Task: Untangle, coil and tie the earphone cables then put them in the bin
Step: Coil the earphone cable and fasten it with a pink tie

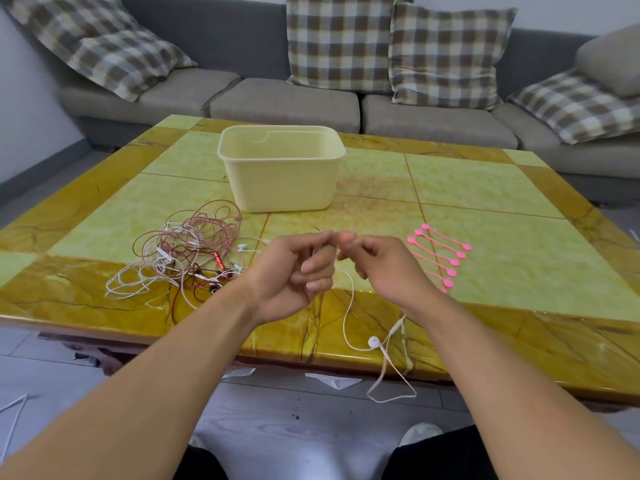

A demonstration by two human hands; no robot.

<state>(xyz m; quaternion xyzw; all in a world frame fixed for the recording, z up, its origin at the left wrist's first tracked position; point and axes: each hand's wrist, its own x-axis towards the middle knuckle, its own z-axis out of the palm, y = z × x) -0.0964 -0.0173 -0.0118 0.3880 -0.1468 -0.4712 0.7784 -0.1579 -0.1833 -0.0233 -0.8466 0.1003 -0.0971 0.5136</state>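
My left hand point(294, 271) and my right hand point(372, 261) meet above the table's near middle, both pinching a white earphone cable point(348, 306). The cable hangs down from my fingers, with an earbud point(374, 342) and a loop dangling past the table's front edge. A tangled pile of white, pink and red earphone cables point(187, 251) lies to the left of my left hand. The cream plastic bin point(280, 168) stands open behind my hands. Several pink cable ties point(441, 256) lie in a row to the right.
The yellow-green marble table point(502, 216) fills the middle. A grey sofa point(284, 98) with checked cushions runs behind it. My knees and a white shoe point(420, 433) show below the table edge.
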